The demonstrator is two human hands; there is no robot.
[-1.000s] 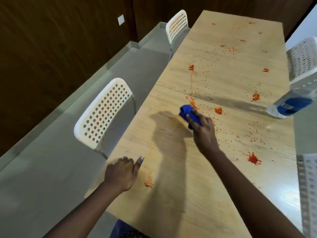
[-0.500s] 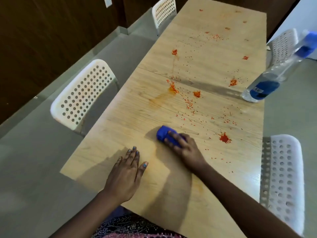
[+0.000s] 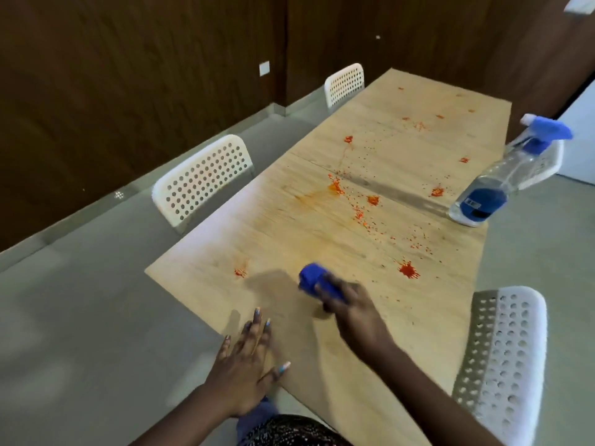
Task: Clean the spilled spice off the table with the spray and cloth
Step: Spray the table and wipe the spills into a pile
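Red-orange spilled spice (image 3: 408, 270) lies in blots and fine specks across the pale plywood tabletop (image 3: 322, 233), the largest blot just right of the bunched blue cloth (image 3: 317, 283), a smaller one (image 3: 240, 272) to the cloth's left near the tabletop's left edge. The right hand (image 3: 349, 305) is closed over the cloth, pressing it onto the wood at the near end; both are blurred. The left hand (image 3: 246, 358) rests flat, fingers spread and holding nothing, on the near edge, toward the camera from the cloth. A clear plastic spray bottle with a blue trigger head (image 3: 502, 181) stands well beyond the cloth on the far right edge. An orange smear (image 3: 309, 197) marks the wood between cloth and bottle. Three white perforated plastic chairs (image 3: 201, 181) flank the tabletop.
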